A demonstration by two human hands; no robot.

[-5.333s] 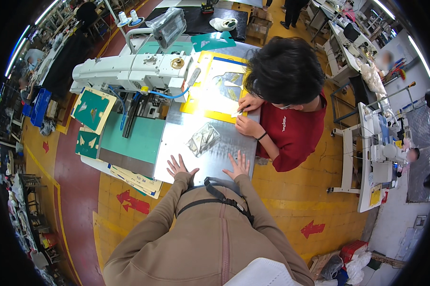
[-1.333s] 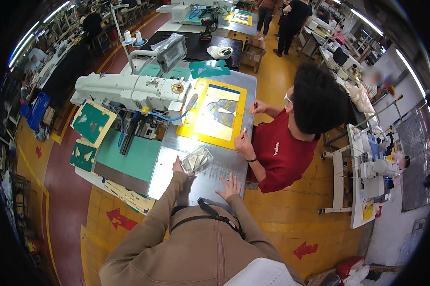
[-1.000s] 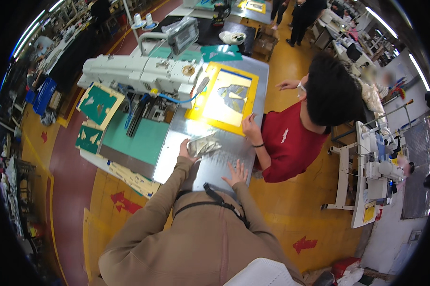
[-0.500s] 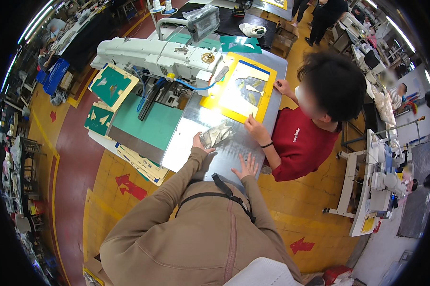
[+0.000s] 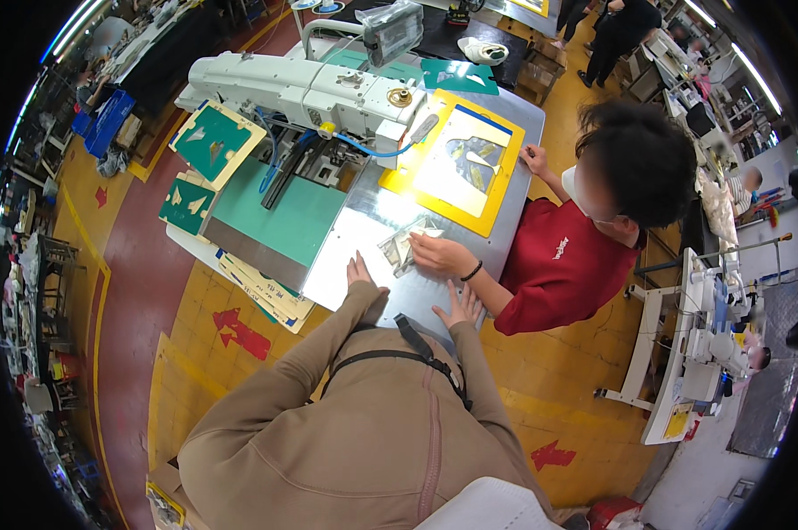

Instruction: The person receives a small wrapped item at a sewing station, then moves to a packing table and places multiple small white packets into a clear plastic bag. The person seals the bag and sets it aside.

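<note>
My left hand (image 5: 363,276) rests on the near edge of the metal table (image 5: 350,247), fingers stretched out and holding nothing. Farther right, my right hand (image 5: 458,306) lies open on the same edge with its fingers spread. Between and beyond them sits a clear plastic bag or tray (image 5: 395,253) of pale cut pieces; which of the two, I cannot tell. The hand of a person in a red shirt (image 5: 443,255) reaches into those pieces. Past them lies a yellow frame template (image 5: 478,216) with a pale sheet and a clear window, which that person's other hand (image 5: 533,159) is near.
A large white sewing machine (image 5: 302,93) stands across the table's far left. Green-and-cream templates (image 5: 212,146) lean at its left, and more cream boards (image 5: 262,291) are stacked under the table edge. The person in red (image 5: 562,261) stands close at my right.
My left hand has let go of the plastic-wrapped pieces and drawn back slightly left. The other person's near hand has moved from the yellow template down to those pieces. My right hand stays on the edge.
</note>
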